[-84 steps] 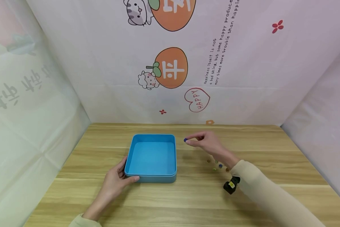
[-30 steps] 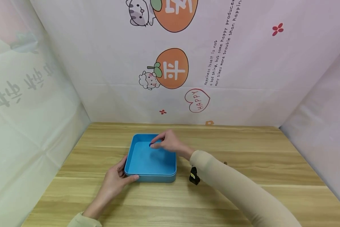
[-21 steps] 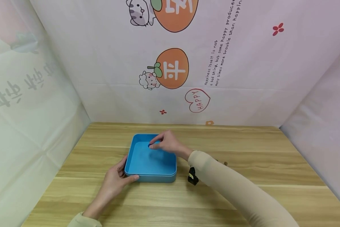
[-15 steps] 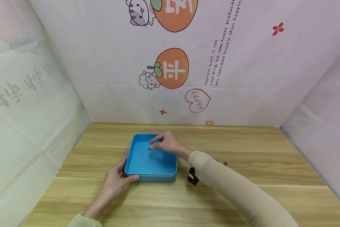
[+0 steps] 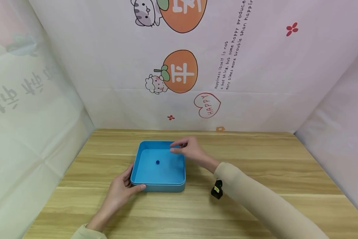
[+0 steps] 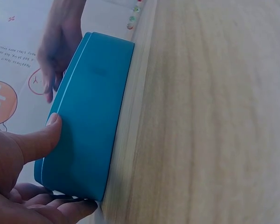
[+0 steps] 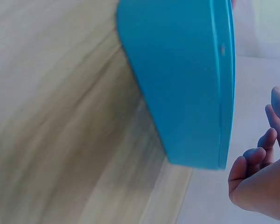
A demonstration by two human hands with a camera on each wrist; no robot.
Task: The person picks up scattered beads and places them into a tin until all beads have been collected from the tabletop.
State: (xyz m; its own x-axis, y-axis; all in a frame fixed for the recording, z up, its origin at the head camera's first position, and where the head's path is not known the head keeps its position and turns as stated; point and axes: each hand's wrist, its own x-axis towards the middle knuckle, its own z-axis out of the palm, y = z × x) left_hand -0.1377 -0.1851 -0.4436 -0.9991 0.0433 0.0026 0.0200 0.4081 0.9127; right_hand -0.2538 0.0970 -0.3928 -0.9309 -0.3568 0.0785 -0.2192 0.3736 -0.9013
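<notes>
A shallow blue square box [image 5: 173,188] without a lid stands on the wooden table. My left hand [image 5: 121,191] grips its near left corner, the thumb on the front wall and the fingers along the left side. One dark blue marble [image 5: 157,162] lies on the box floor near the middle. Above the box's right wall hovers my right hand [image 5: 190,149], thumb and forefinger apart with nothing between them. In the right wrist view, the other fingers [image 7: 253,157] are bent, and the box wall is beside the hand.
Several colored marbles [image 6: 131,19] sit on the table beyond the box in the left wrist view; my right sleeve [image 5: 256,196] hides them in the head view. A black wrist camera [image 5: 217,190] hangs under that sleeve. A printed white cloth [image 5: 122,109] walls the table's back.
My right hand carried the blue marble into the box and let it go on the floor, then drew back up and to the right. The left hand kept its grip on the box.
</notes>
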